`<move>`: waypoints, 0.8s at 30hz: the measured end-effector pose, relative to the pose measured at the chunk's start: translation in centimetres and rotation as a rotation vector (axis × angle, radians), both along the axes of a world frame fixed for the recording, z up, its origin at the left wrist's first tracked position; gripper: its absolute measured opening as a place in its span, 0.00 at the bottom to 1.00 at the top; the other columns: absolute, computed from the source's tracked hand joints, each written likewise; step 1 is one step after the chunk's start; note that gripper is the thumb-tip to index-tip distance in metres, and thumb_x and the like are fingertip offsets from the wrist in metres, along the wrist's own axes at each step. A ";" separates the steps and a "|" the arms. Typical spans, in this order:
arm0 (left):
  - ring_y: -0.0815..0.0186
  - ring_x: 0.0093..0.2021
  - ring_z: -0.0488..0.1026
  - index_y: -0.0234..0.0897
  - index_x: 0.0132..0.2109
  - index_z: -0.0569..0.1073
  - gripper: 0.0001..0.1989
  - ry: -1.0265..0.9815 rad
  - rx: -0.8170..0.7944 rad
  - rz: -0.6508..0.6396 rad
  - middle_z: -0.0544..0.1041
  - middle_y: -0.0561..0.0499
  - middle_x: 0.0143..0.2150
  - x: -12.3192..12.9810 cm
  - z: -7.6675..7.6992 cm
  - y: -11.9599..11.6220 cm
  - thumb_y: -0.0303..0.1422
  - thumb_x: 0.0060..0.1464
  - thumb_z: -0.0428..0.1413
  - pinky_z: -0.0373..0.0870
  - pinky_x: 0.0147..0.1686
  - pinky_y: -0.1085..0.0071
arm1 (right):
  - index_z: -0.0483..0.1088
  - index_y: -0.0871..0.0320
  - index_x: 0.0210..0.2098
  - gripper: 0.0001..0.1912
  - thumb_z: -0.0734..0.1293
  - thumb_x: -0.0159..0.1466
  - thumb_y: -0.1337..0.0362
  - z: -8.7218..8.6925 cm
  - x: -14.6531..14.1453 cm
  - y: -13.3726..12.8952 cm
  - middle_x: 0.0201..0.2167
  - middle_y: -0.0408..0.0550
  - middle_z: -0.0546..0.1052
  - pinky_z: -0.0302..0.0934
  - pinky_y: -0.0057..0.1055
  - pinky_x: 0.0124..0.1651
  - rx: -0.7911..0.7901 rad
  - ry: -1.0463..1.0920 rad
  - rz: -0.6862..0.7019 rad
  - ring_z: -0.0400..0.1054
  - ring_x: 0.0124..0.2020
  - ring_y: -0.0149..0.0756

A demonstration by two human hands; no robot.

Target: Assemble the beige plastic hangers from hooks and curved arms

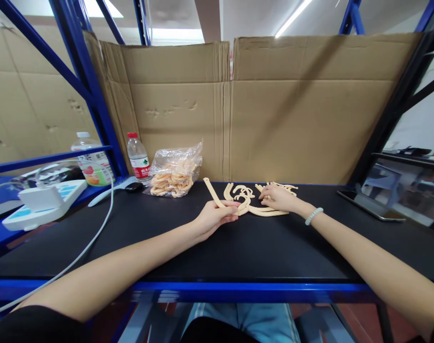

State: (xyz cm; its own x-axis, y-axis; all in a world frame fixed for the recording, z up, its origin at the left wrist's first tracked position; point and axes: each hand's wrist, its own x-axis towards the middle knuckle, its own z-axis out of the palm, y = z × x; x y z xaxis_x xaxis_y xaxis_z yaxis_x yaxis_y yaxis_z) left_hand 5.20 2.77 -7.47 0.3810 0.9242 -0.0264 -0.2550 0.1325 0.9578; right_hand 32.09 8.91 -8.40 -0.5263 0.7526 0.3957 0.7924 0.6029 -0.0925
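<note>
A: Your left hand [217, 216]: state?
B: Closed; you grip a pale strip [212, 190] between thumb and fingers, its free end slanting up and away to the left, above the black bench [238, 257].
A: Your right hand [279, 196]?
B: Fingers bent, low over pale slender pieces [291, 187] at the bench's far side. Whether you grip one, cannot tell; the fingertips are partly hidden.
A: Between your hands?
B: Pale curved pieces [243, 192], clustered, some overlapping. A long forked piece [269, 211] reaches from near your left fingers to below your right hand.
A: Farther left?
B: A clear plastic bag [174, 175] of similar pieces, beside a red-capped water bottle [138, 157].
</note>
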 end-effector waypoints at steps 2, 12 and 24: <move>0.72 0.27 0.74 0.26 0.34 0.79 0.07 -0.008 -0.005 0.001 0.78 0.44 0.31 0.0 0.0 0.0 0.21 0.42 0.65 0.74 0.32 0.78 | 0.77 0.59 0.33 0.08 0.65 0.58 0.69 -0.5 -0.2 0.6 0.36 0.54 0.76 0.60 0.42 0.48 0.010 -0.053 -0.002 0.68 0.40 0.46; 0.71 0.27 0.74 0.26 0.34 0.78 0.07 -0.065 -0.053 0.009 0.78 0.46 0.27 0.1 -0.1 0.1 0.19 0.44 0.62 0.74 0.31 0.79 | 0.75 0.58 0.28 0.10 0.61 0.60 0.71 -0.7 0.2 1.5 0.32 0.51 0.77 0.61 0.38 0.45 0.073 0.105 -0.013 0.69 0.38 0.42; 0.72 0.27 0.74 0.28 0.31 0.77 0.06 -0.086 -0.084 0.012 0.77 0.48 0.27 0.2 0.2 0.0 0.19 0.42 0.63 0.74 0.32 0.78 | 0.76 0.56 0.34 0.07 0.65 0.58 0.68 0.6 0.4 0.2 0.32 0.47 0.77 0.62 0.35 0.41 -0.038 0.227 -0.082 0.70 0.35 0.39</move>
State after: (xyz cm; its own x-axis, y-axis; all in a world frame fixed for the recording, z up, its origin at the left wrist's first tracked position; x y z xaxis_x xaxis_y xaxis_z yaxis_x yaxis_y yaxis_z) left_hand 5.40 2.74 -7.29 0.3739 0.9247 -0.0717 -0.3374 0.2077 0.9182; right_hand 32.45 9.16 -7.82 -0.3638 0.8055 0.4677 0.7948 0.5303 -0.2952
